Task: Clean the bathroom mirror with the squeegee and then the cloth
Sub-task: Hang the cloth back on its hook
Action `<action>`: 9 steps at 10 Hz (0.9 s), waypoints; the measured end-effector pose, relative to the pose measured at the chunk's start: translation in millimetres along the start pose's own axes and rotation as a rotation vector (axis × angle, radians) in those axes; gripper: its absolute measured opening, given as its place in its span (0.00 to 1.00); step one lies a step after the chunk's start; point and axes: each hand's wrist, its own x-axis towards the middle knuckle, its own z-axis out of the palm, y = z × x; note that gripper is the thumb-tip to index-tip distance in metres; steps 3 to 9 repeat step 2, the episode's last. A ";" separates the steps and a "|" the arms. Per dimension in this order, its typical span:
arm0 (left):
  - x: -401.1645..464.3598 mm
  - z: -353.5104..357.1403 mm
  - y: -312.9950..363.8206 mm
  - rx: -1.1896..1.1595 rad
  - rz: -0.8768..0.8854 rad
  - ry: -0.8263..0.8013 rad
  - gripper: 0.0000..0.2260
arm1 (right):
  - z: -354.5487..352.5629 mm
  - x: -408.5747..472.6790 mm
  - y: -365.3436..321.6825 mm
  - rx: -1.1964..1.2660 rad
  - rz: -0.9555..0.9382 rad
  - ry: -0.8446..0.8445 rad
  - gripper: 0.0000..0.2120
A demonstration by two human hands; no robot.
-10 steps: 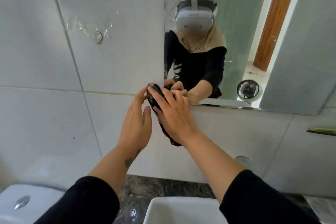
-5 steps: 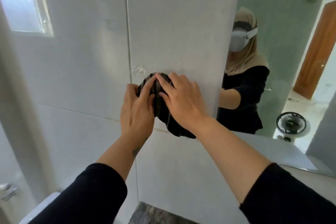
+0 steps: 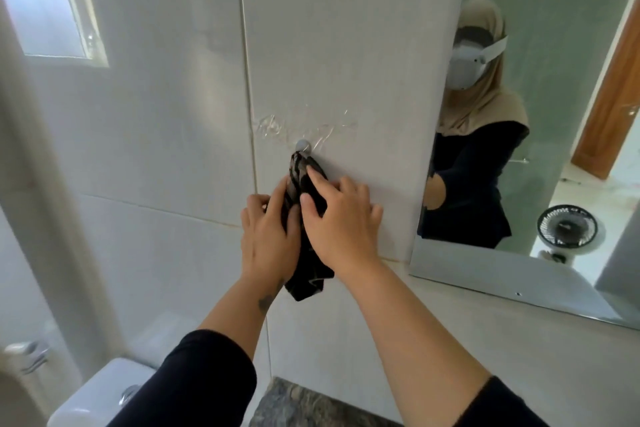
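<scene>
A dark cloth (image 3: 306,255) hangs from a small round metal hook (image 3: 302,146) on the tiled wall, left of the mirror (image 3: 540,121). My left hand (image 3: 268,236) grips the cloth's left side, thumb and fingers around the fabric. My right hand (image 3: 341,218) lies over its right side, fingers spread and pressing it against the tile. The cloth's top edge sits right at the hook, its lower end dangles below my hands. No squeegee is in view.
A white toilet cistern (image 3: 104,392) stands at the lower left, with a dark stone counter (image 3: 304,406) edge beside it. A window (image 3: 52,0) is at the upper left. The mirror reflects a person, a small fan (image 3: 567,227) and a wooden door (image 3: 613,97).
Both hands carried the cloth from the mirror's lower left corner leftward to the wall hook. They have since slid down the cloth, uncovering the hook with the cloth's top at it.
</scene>
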 end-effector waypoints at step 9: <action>-133.8 -36.2 -67.5 0.283 0.075 -0.009 0.29 | -130.9 -70.1 45.3 0.320 -0.076 -0.586 0.19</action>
